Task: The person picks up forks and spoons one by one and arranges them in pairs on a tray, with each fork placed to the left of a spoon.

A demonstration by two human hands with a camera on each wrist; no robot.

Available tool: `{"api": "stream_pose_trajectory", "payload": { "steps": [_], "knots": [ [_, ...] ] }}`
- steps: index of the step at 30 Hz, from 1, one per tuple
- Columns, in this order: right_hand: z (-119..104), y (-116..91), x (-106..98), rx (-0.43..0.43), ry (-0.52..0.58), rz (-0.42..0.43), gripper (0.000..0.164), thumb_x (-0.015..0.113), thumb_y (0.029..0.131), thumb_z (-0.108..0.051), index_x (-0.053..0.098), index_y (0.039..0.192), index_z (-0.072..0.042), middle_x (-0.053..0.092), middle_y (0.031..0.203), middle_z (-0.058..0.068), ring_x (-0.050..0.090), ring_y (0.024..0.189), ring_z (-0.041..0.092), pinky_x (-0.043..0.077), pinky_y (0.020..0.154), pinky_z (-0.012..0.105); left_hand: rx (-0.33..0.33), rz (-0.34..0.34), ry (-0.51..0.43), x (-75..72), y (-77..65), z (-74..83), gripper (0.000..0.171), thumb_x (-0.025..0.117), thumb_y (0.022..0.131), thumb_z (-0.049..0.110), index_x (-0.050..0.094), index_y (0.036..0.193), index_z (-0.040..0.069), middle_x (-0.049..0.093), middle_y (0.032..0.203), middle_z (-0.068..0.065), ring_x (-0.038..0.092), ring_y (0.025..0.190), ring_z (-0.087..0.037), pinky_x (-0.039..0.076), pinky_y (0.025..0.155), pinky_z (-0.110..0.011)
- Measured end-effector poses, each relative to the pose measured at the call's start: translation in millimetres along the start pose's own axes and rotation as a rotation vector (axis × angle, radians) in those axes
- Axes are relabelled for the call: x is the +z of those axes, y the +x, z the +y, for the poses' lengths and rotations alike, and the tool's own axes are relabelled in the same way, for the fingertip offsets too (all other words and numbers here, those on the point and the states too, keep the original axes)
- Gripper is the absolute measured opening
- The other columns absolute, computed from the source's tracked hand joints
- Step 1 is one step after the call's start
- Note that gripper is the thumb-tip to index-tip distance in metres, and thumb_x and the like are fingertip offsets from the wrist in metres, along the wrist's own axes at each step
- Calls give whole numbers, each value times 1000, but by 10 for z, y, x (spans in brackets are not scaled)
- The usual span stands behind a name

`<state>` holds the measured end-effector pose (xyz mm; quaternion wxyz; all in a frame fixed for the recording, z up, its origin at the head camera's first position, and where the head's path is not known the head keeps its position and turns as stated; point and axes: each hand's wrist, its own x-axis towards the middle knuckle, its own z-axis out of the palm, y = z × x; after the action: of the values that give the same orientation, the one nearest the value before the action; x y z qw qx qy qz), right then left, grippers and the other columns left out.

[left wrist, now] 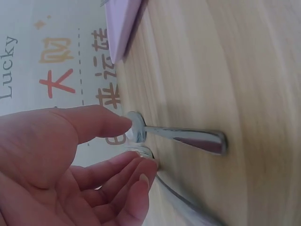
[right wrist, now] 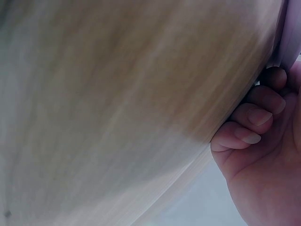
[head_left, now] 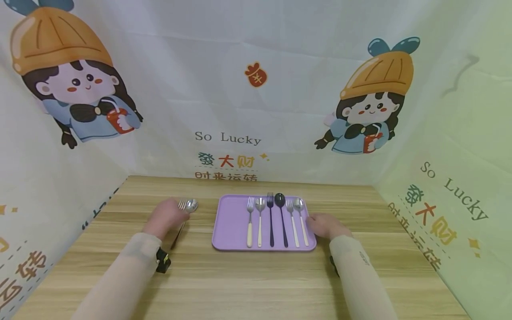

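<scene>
A silver spoon (left wrist: 200, 140) and a silver fork (head_left: 182, 205) lie side by side on the table, left of the purple tray (head_left: 232, 224). My left hand (head_left: 168, 216) is at their heads, thumb and fingers apart. In the left wrist view the thumb overlaps the spoon's bowl and the fingertips are right by the fork's head. My right hand (head_left: 326, 226) holds the tray's right edge; its curled fingers (right wrist: 258, 116) show in the right wrist view. On the tray stand out a black fork (head_left: 271, 222) and a black spoon (head_left: 282, 222).
Left of the black pair lie a cream-handled fork (head_left: 250, 226) and spoon (head_left: 260, 224); at right, a white-handled fork (head_left: 293, 224) and spoon (head_left: 302, 224). The wooden table (head_left: 240, 284) ends at a printed cloth (head_left: 296, 133) behind and at both sides.
</scene>
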<state>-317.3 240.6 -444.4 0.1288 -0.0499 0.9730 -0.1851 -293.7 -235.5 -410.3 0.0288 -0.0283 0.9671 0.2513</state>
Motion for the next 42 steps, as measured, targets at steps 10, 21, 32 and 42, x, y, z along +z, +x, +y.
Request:
{"api": "stream_pose_trajectory", "payload": {
  "steps": [10,21,32,42],
  "knots": [
    [-6,-15,-1,-3,-5,2,63,32,114,-41,57,156,-1,56,160,27,50,151,50,38,126,63,29,-33,91,559,898,-809,30,77,83,31,68,91,3,68,95,-18,60,79,-31,50,63,-41],
    [2,3,-3,-6,-10,7,63,31,114,-42,57,156,-3,56,160,26,50,152,50,38,126,63,-24,-46,103,435,590,-488,25,75,85,19,68,94,-3,67,94,-20,62,78,-31,52,64,-40],
    [-11,-23,-6,-5,-10,9,62,31,114,-41,57,156,-4,57,160,26,50,151,50,39,126,63,-23,-39,104,616,812,-693,22,71,85,20,68,92,-1,70,100,-22,63,81,-34,53,66,-42],
    [-3,-4,3,-2,-5,7,62,32,114,-40,58,155,-1,57,159,26,50,152,49,39,126,62,-49,-36,58,685,895,-774,17,74,81,23,68,82,8,70,89,-16,64,74,-32,51,58,-41]
  ]
}}
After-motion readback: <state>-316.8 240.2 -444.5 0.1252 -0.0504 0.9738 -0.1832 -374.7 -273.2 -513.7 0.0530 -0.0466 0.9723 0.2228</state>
